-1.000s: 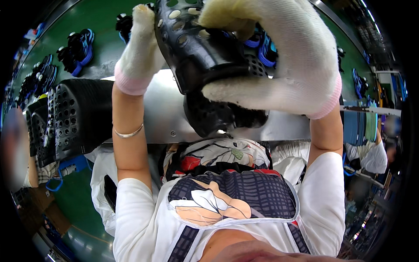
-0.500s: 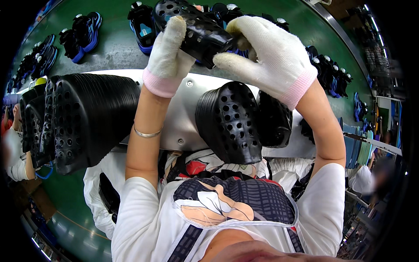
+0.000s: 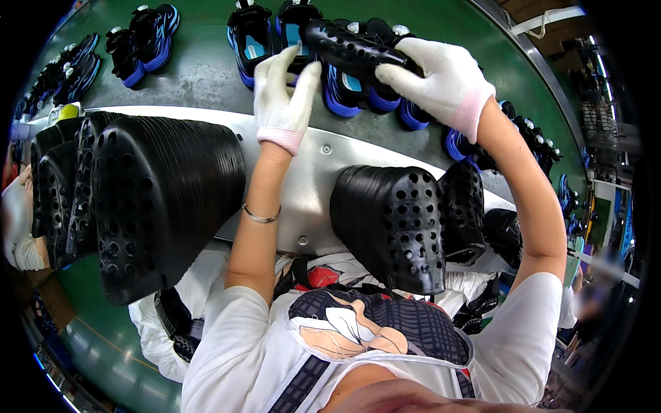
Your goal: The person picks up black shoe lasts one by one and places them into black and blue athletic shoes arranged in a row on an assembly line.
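A black, hole-studded plastic shoe insert (image 3: 354,51) is gripped at its right end by my right hand (image 3: 441,86), in a white knit glove with a pink cuff. The insert lies sideways above a row of black-and-blue sports shoes on the green surface. My left hand (image 3: 284,103), gloved the same way, is apart from the insert, fingers raised and spread with nothing in them. Just beyond it stand a black shoe (image 3: 249,45) with a teal insole and a second matching shoe (image 3: 298,31).
Nested stacks of black inserts rest on the silver metal shelf (image 3: 306,186): a large stack (image 3: 172,186) at left and a shorter stack (image 3: 385,220) in the middle. More shoe pairs (image 3: 144,41) stand far left and right. Another person's arm (image 3: 27,213) shows at the left edge.
My left hand has let go of the insert and opened. My right hand keeps the insert, now turned flatter and farther right. The view has shifted slightly, showing more shoes.
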